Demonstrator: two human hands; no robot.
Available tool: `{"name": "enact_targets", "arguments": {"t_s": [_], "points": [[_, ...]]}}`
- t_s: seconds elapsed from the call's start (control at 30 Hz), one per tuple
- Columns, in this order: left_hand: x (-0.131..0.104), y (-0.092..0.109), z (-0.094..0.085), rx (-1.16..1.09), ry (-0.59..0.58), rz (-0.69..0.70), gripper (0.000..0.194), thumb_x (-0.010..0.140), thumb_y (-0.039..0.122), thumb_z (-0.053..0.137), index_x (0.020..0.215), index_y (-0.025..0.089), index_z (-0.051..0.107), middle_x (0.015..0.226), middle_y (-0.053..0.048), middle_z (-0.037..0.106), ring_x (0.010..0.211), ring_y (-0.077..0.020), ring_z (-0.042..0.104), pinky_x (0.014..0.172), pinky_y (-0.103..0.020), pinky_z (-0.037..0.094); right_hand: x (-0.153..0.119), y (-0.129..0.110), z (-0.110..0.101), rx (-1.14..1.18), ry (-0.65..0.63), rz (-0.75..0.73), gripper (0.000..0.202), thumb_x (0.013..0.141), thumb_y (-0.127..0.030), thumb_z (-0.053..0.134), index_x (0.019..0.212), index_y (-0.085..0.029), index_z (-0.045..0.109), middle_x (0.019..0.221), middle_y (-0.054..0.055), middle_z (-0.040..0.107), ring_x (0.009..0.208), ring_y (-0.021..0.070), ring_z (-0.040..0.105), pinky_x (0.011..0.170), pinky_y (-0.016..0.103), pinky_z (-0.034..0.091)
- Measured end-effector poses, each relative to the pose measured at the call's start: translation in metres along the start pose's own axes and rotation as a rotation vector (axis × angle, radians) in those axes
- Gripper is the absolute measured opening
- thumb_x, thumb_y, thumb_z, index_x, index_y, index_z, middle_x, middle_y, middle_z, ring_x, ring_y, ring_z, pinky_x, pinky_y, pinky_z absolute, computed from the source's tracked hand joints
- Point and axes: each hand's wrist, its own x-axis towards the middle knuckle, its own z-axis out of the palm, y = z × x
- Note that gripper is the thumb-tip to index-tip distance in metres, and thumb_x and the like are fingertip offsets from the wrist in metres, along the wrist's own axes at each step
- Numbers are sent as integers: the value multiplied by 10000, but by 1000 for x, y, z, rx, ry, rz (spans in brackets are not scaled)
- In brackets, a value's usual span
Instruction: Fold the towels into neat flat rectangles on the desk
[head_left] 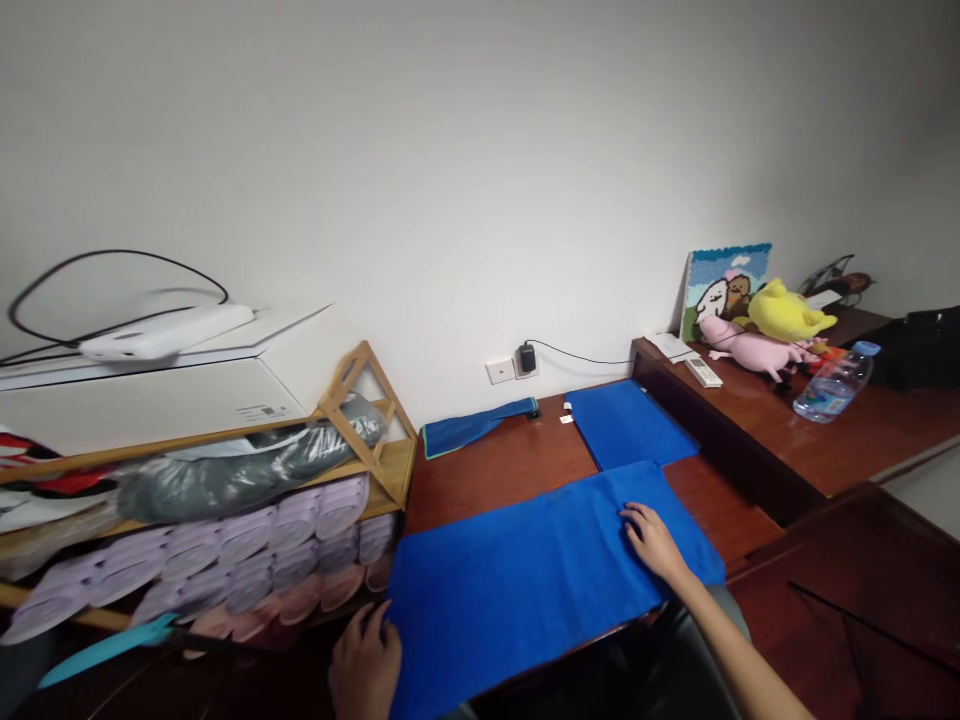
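Note:
A large blue cloth (pixel 525 580) lies spread over the front of the reddish-brown table (pixel 510 475), its near edge hanging past the table's front. My left hand (pixel 367 655) is at the cloth's left edge, fingers bent and slightly apart; whether they pinch the edge is hidden. On the right part of the cloth rests my right hand (pixel 652 540), palm down with its fingers apart. Behind that, a folded blue cloth (pixel 630 425) with white tags lies flat, its near edge meeting the large one. A narrow darker blue cloth (pixel 476 427) with green edging lies by the wall.
On the left stands a wooden rack (pixel 401 470) with slippers and a white box (pixel 150 400). A raised desk (pixel 862 440) at right holds plush toys (pixel 787 312), a bottle (pixel 836 385) and a remote (pixel 703 373). A black charger (pixel 527 357) is in the wall socket.

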Motion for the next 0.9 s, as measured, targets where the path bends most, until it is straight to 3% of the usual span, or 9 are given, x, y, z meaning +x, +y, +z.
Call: {"name": "enact_targets", "arguments": {"t_s": [0.07, 0.13, 0.23, 0.37, 0.53, 0.73, 0.9], "points": [[4, 17, 13, -26, -9, 119, 361, 890, 461, 473, 982, 353, 804, 1149, -45, 837, 1235, -390, 763, 1157, -595, 583, 5, -14, 3, 17, 29, -19, 445, 1055, -362, 435, 1276, -257, 806, 1444, 153, 745, 1362, 330, 695, 1195, 533, 555], [8, 39, 31, -53, -89, 262, 452, 968, 442, 424, 1123, 308, 827, 1295, -76, 830, 1302, -342, 746, 1200, -520, 561, 10, -33, 11, 11, 27, -58, 481, 1086, -381, 405, 1366, -247, 773, 1519, 152, 709, 1430, 324, 657, 1228, 533, 531], [10, 60, 60, 45, -202, 388, 567, 1022, 428, 376, 1373, 231, 776, 1512, -132, 744, 1473, -339, 640, 1282, -553, 472, 10, -57, 28, -64, -37, -123, 496, 1095, -379, 420, 1469, -255, 722, 1616, 135, 645, 1521, 330, 587, 1273, 561, 484], [5, 43, 87, 229, -252, 361, 636, 1051, 433, 343, 1568, 217, 646, 1643, -143, 638, 1576, -360, 532, 1315, -622, 403, -9, -58, 39, -156, -94, -169, 499, 1087, -356, 467, 1533, -291, 682, 1639, 117, 624, 1553, 334, 556, 1292, 579, 454], [-3, 9, 102, 297, -236, 384, 674, 1069, 537, 371, 1640, 238, 567, 1719, -134, 553, 1625, -369, 460, 1341, -617, 350, -26, -45, 32, -139, -146, -174, 512, 1102, -411, 471, 1568, -300, 651, 1681, 99, 578, 1584, 327, 517, 1308, 577, 437], [4, 23, 116, 175, -204, 441, 676, 1089, 551, 321, 1596, 219, 622, 1688, -153, 588, 1593, -368, 499, 1350, -623, 330, 0, -62, 40, -41, -196, -105, 571, 1123, -484, 414, 1623, -271, 588, 1738, 96, 503, 1640, 321, 431, 1371, 579, 326], [11, 23, 128, 73, -242, 409, 725, 1065, 609, 343, 1608, 207, 605, 1718, -181, 541, 1610, -415, 468, 1343, -695, 297, 24, -69, 59, 55, -234, -75, 575, 1085, -411, 460, 1619, -243, 589, 1744, 113, 484, 1653, 327, 407, 1383, 597, 277]]}}
